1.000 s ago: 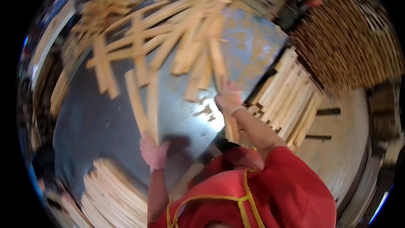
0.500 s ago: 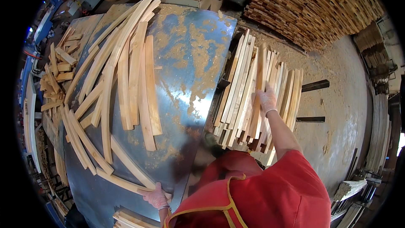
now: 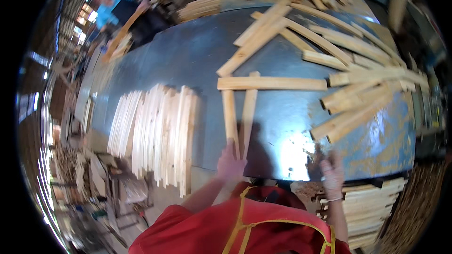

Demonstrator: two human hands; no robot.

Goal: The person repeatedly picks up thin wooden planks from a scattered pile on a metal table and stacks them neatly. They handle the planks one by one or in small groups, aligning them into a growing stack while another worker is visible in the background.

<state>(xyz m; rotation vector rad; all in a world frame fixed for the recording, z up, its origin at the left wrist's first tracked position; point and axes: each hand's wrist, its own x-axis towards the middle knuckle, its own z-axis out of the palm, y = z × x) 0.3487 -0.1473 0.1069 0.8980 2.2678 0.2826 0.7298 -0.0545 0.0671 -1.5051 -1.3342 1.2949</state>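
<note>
Right hand [image 3: 332,174] has come off the plank stack [image 3: 374,211] since half a second ago. Big metal table [image 3: 207,49], two wooden strips [image 3: 229,113] at its near side, left hand [image 3: 231,163] curled around their ends; right's blurry, fingers loosely parted, looks empty.

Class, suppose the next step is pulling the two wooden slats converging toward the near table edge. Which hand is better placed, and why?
Probably the left hand: it appears to grip both wooden slats by their near ends. The right hand is off to the right, no slat visible in it.
</note>
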